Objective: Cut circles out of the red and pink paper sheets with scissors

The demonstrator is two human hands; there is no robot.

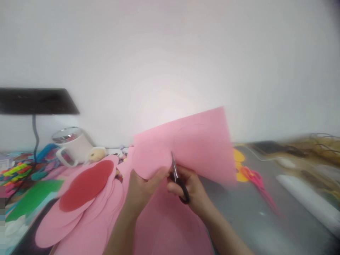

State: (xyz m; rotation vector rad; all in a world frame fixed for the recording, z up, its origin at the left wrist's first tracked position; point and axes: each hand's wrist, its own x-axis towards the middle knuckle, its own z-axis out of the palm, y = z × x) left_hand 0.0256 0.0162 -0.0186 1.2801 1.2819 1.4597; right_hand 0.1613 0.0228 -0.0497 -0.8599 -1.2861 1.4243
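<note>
My left hand (142, 189) grips the lower edge of a pink sheet (204, 141), thumb on the near side, by a rounded, partly cut-out section. In my right hand (190, 184) is a pair of scissors (175, 173) with dark handles, fingers through the loops. Its blades point up and lie against the sheet at the curved cut line. The sheet is tilted up, its far right corner raised. Faint curved lines show on its upper part. Below my hands lies more pink material (170, 223).
Left are stacked pink ovals (58, 223) with a red oval (87, 186) on top, a green sheet (34, 198), a white mug (74, 147) and a dark panel (37, 101). Right are pink-handled scissors (261, 187), yellow pieces (240, 173) and a white roll (308, 198).
</note>
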